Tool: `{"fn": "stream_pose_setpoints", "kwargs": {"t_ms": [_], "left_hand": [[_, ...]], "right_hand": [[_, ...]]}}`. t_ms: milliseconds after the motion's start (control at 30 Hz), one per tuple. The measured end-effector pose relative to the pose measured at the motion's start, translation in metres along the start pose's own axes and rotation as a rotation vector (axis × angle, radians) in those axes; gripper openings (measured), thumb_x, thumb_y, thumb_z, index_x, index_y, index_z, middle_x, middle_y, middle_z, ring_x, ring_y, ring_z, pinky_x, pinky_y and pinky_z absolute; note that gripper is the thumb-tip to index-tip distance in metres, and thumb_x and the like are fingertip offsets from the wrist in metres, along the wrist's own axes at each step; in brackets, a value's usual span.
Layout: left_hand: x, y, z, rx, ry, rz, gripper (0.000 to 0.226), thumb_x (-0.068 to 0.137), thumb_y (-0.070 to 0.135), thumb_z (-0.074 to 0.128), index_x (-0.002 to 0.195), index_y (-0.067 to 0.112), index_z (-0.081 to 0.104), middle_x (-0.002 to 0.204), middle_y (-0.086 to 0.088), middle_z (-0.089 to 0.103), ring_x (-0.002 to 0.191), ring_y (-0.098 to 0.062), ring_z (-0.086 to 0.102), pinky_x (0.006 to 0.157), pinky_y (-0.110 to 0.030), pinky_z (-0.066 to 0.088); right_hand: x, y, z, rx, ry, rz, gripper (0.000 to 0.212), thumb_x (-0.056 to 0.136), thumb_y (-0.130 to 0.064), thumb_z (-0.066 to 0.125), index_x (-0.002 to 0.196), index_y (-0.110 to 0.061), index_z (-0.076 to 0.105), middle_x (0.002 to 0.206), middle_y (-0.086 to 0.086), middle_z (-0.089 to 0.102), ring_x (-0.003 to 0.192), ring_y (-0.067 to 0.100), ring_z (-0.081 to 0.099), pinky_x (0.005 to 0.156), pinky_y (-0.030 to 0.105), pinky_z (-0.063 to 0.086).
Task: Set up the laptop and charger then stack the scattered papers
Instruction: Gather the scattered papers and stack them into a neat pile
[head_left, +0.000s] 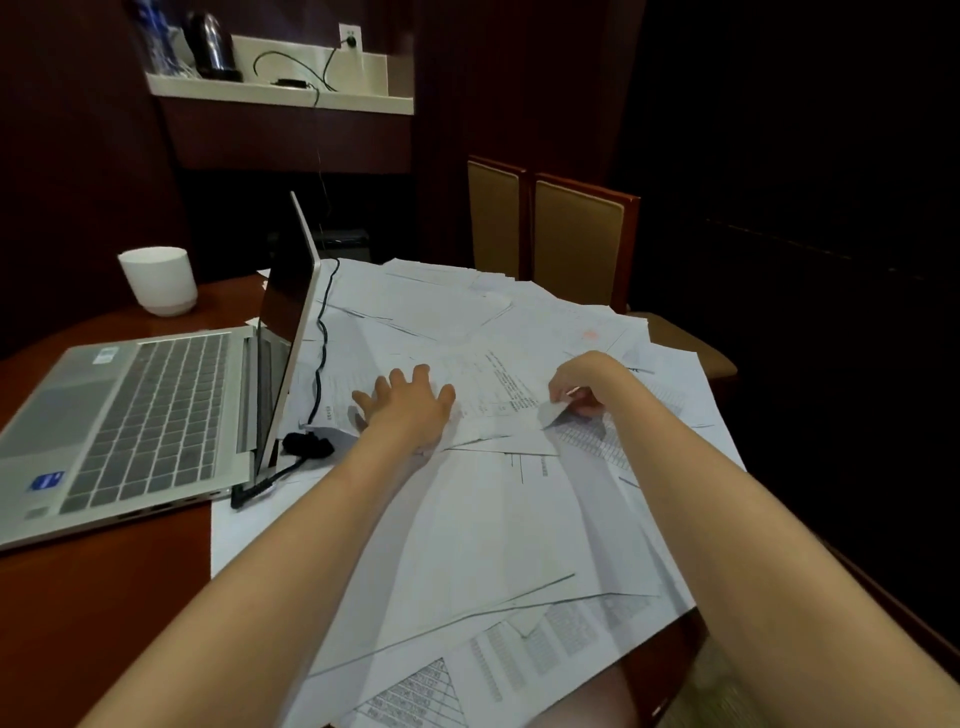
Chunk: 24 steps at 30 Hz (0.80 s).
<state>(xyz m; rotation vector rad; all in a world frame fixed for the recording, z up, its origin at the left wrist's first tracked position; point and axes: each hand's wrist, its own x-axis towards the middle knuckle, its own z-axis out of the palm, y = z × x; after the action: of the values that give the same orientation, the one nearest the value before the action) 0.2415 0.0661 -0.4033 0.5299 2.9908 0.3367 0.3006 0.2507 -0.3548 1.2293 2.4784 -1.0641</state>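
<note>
A silver laptop (150, 410) stands open at the left of the wooden table (104, 597), screen dark. A black charger cable (321, 364) runs from its side across the table toward the wall outlet (349, 37). Many white printed papers (493, 519) lie scattered over the right half of the table. My left hand (410, 400) lies flat with fingers spread on the papers beside the laptop screen. My right hand (582, 387) pinches the curled corner of one sheet (550, 413) in the middle of the pile.
A white cup (158, 280) stands behind the laptop at the far left. Two wooden chairs with tan backs (571, 234) sit across the table. A white shelf (280, 93) on the wall holds a black kettle (210, 47) and the charger brick.
</note>
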Motion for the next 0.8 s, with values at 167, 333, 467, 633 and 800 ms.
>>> {"fn": "stream_pose_setpoints", "kwargs": {"t_ms": [167,333,467,633,800], "left_hand": [[-0.005,-0.007,0.010,0.026,-0.026,0.036,0.054,0.097,0.045,0.022,0.144,0.019,0.022,0.142,-0.012,0.032,0.131,-0.029,0.030,0.103,-0.048,0.024],[-0.004,-0.016,0.008,-0.096,-0.021,0.060,0.051,0.098,0.042,0.025,0.143,0.018,0.024,0.143,-0.012,0.033,0.130,-0.029,0.032,0.105,-0.044,0.023],[-0.001,-0.020,0.005,-0.153,-0.029,0.051,0.051,0.098,0.040,0.026,0.144,0.019,0.023,0.145,-0.011,0.032,0.131,-0.028,0.033,0.106,-0.042,0.024],[-0.001,-0.018,0.001,-0.327,0.036,-0.020,0.058,0.097,0.043,0.032,0.147,0.018,0.016,0.147,-0.012,0.024,0.131,-0.031,0.030,0.106,-0.040,0.027],[0.003,-0.015,-0.010,-0.643,0.155,-0.171,0.080,0.090,0.043,0.052,0.148,0.016,0.005,0.154,-0.010,0.012,0.140,-0.031,0.017,0.114,-0.044,0.021]], "right_hand": [[0.000,-0.003,0.011,0.337,-0.038,0.027,0.041,0.086,-0.008,0.060,0.122,-0.007,0.041,0.114,0.014,0.046,0.093,0.027,0.054,0.086,0.029,0.053],[-0.003,0.000,0.024,0.503,-0.154,0.080,0.021,0.087,-0.012,0.061,0.075,-0.006,0.045,0.070,0.005,0.045,0.058,0.013,0.043,0.041,0.019,0.035],[-0.008,-0.003,0.038,0.407,-0.018,-0.070,0.027,0.087,-0.006,0.064,0.073,-0.004,0.041,0.067,0.006,0.041,0.055,0.018,0.042,0.039,0.022,0.042],[-0.007,0.013,0.018,0.464,0.201,-0.187,0.010,0.091,-0.009,0.058,0.091,-0.004,0.049,0.099,0.013,0.051,0.087,0.025,0.049,0.068,0.029,0.043],[-0.009,0.046,-0.011,0.600,0.338,-0.203,0.032,0.089,-0.009,0.059,0.120,-0.002,0.058,0.118,0.017,0.060,0.099,0.029,0.055,0.086,0.038,0.048]]}}
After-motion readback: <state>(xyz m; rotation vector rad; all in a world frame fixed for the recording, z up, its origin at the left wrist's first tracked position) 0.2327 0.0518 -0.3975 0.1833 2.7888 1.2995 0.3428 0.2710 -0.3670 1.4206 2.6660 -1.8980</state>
